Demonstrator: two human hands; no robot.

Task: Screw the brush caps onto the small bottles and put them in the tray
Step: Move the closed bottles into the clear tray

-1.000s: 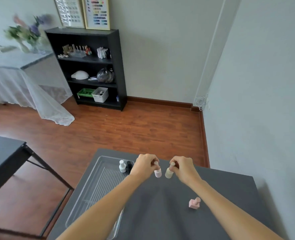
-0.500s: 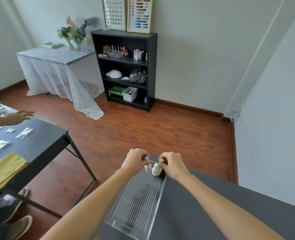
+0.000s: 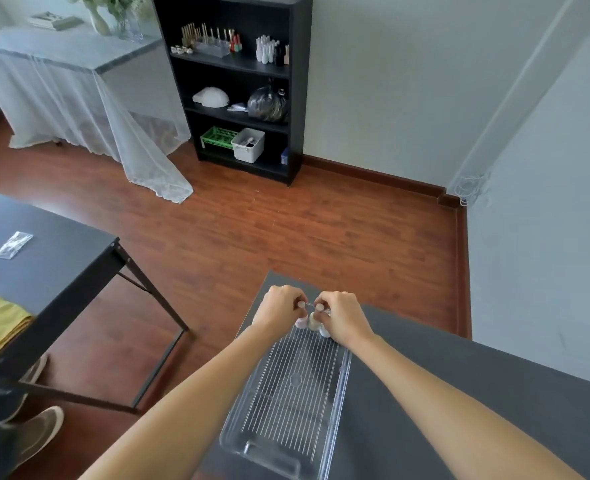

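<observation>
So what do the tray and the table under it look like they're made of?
The tray looks like clear hard plastic, glossy: the dark top shows through it, and its ribbed floor and rim catch highlights. The table has a dark grey matte top with almost no reflection, probably laminate or painted board; the pictures leave that open.

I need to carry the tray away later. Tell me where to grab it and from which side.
Take the tray by the cut-out handle in its near end wall, from the near side. That end is free of bottles; the left hand and right hand hold bottles at the far end.
</observation>
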